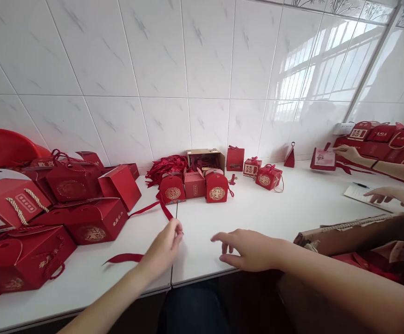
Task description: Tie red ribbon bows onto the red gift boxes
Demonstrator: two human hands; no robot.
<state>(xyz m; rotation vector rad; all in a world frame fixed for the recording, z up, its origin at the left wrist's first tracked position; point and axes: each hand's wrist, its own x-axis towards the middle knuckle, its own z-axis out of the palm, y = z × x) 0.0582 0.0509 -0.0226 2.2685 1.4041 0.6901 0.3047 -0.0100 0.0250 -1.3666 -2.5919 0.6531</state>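
Note:
A red ribbon (166,209) is pinched in my left hand (165,243), over the seam between two white tabletops. One stretch of it runs up toward the small red boxes, and a loose tail lies to the left of my wrist. To the right, my right hand (247,248) hovers near the table's front edge, fingers apart, with nothing in it. Beyond both hands stand a red box with a round gold emblem (216,186), a plain-sided red box (194,184) and another emblem box (172,188).
Red gift boxes (95,222) crowd the left side, before a red basin (10,147). Heaped ribbons (169,167) lie by an open carton (206,155). An open cardboard box (313,234) is at right. Another person's hand (350,152) holds a red bag (323,159); their other hand (385,195) is near a notebook (358,194).

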